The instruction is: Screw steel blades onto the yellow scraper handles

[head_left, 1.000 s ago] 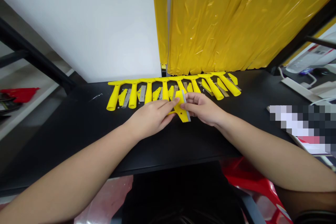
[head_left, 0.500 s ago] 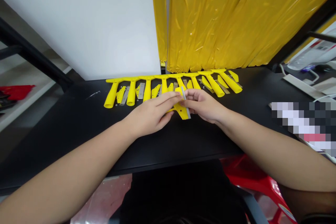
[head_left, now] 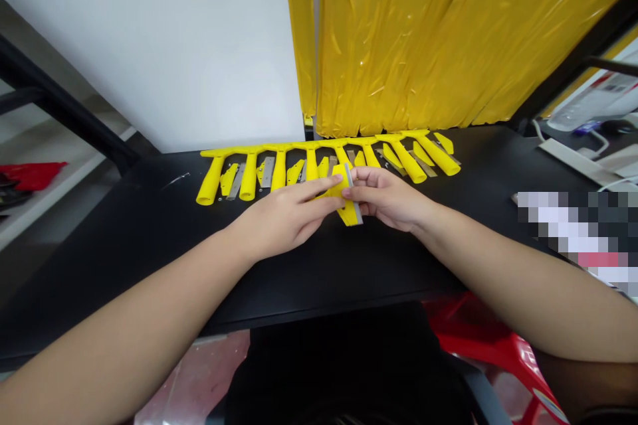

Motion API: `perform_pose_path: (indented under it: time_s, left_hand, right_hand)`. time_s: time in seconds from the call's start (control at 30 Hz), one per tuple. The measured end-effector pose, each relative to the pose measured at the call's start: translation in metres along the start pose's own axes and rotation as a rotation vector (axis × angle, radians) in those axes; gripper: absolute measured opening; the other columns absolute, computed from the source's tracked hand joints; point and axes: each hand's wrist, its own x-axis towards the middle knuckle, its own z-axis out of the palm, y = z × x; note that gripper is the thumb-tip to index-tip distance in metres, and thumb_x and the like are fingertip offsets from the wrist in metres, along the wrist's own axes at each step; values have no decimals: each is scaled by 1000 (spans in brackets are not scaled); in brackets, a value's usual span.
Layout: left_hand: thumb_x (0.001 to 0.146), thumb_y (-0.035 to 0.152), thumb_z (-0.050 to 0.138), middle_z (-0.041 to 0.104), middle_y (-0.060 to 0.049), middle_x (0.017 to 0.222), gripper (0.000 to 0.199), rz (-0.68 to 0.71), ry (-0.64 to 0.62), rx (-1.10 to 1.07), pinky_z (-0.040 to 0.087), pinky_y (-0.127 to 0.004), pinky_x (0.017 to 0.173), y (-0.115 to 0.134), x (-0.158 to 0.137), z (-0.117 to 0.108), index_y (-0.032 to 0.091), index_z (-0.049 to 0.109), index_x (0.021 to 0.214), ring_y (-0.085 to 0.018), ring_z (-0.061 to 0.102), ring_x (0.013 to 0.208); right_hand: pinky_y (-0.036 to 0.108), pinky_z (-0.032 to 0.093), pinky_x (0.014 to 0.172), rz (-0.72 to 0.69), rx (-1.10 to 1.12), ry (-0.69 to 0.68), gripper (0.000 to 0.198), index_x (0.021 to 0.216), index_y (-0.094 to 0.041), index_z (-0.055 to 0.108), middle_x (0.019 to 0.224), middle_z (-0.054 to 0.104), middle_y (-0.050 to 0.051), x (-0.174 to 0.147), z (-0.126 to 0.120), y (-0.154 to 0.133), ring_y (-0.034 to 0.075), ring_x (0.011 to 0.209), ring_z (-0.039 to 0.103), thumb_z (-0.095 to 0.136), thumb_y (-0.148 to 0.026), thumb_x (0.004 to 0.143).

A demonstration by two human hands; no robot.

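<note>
Between both hands, above the black table, is a yellow scraper (head_left: 350,214) with a grey metal blade along its right edge. My left hand (head_left: 294,212) is closed on the scraper's left side, its fingers reaching across the yellow head and covering most of the handle. My right hand (head_left: 386,198) pinches the blade edge from the right, thumb in front and fingers curled behind. Beyond the hands, yellow scraper handles (head_left: 248,176) lie in a row, their heads touching. Yellow plates (head_left: 229,179), metal blades (head_left: 268,171) and small screws lie between them.
The black table (head_left: 319,285) has a white panel (head_left: 199,46) and yellow plastic sheeting (head_left: 423,33) behind it. A black metal post (head_left: 64,113) stands at left. White trays and a cable are at right. Red plastic (head_left: 478,332) hangs below the front edge.
The fingers of my left hand have shifted on the scraper: one finger now lies lower across the yellow head, near the right thumb. My right hand has hardly moved.
</note>
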Motion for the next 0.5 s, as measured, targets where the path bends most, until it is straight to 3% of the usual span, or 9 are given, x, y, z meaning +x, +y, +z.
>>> perform_pose_path:
  time_s: [0.2,0.3,0.4,0.5]
  left_hand:
    - [103,12,61,69,-16,150,22,18,34,25,66,-38,101,1,1,0,17,74,120,-25,79,119]
    - [102,13,61,68,-17,151,24,-13,28,-22,66,-39,102,0,0,-1,19,74,121,-26,79,119]
    - [99,13,63,67,-17,152,27,-121,54,-162,62,-46,108,-2,0,-3,20,74,123,-30,74,128]
    - [93,16,71,75,-15,137,21,-321,199,-362,61,-51,107,-6,1,-6,20,73,114,-34,71,132]
  right_hand:
    - [24,63,65,7,-2,-41,40,93,-20,67,80,74,-2,-1,-2,-1,13,71,71,99,-31,71]
    - [26,64,68,19,13,-65,41,95,-20,68,81,75,-1,-2,-3,-5,13,72,72,98,-40,76]
    - [29,66,69,3,41,-68,42,97,-20,70,84,76,1,-2,-6,-7,14,71,73,89,-54,84]
    - [29,62,63,-97,-100,6,36,98,-21,70,84,75,2,-1,-9,-6,15,68,71,83,-53,89]
